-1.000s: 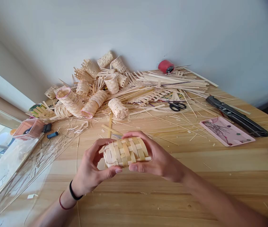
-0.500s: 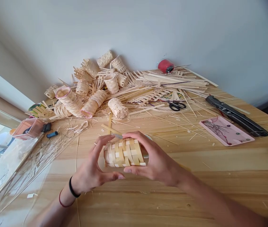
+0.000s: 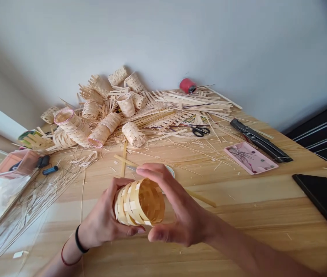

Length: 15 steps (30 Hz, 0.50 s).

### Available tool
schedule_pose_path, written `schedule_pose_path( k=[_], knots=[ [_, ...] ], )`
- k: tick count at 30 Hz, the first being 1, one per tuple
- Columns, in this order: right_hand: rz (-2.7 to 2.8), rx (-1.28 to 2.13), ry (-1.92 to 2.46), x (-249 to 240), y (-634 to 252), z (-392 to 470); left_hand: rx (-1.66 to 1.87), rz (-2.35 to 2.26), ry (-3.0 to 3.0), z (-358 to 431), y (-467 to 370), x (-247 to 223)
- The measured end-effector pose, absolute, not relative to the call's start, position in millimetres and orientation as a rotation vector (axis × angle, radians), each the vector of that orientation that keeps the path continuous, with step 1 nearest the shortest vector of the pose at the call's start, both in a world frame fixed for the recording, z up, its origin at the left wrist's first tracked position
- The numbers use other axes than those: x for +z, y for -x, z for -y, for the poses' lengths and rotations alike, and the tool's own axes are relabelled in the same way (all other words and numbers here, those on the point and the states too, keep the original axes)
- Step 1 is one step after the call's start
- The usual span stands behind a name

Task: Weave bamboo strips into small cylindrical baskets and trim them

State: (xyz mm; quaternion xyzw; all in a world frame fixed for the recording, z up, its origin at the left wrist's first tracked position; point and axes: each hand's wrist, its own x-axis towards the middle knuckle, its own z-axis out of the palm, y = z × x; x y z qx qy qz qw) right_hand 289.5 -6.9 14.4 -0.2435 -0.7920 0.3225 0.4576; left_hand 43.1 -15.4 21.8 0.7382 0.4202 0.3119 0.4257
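A small woven basket (image 3: 126,204) of pale and yellowish wood strips lies tilted on its side above the table, its open mouth turned toward the right and toward me. My left hand (image 3: 101,221) is wrapped round its closed end, thumb beneath and fingers behind it. Around the mouth, my right hand (image 3: 185,211) curves with fingers and thumb spread wide; its thumb sits just below the rim. Whether its fingertips touch the basket's upper side I cannot tell. Behind the right hand a round whitish object (image 3: 170,171) is mostly hidden. A yellow strip (image 3: 202,198) lies beyond the right wrist.
Several woven baskets (image 3: 105,129) and loose strips (image 3: 198,102) are heaped along the wall. Black scissors (image 3: 200,131), a red spool (image 3: 188,85), a pink tray (image 3: 251,158) with small pieces, a long black tool (image 3: 258,140) and a dark flat object (image 3: 322,204) are rightward. A pinkish box (image 3: 17,164) stands left.
The basket has turned so its mouth faces more toward me and shifted slightly left. My left hand has closed round it, while my right hand has loosened from its side. The view has swung right.
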Motion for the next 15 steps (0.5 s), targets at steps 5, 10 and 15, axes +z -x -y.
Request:
schedule_pose_path(
  k=[5, 10, 15],
  knots=[
    [1.972, 0.812, 0.59, 12, -281, 12, 0.681, -1.136, -1.931, 20, -53, 21],
    [1.896, 0.766, 0.612, 8, -274, 17, 0.622, -1.207, -1.985, 24, -62, 21],
    [1.955, 0.778, 0.684, 5, -273, 17, 0.588, -1.224, -1.938, 21, -60, 21]
  ],
)
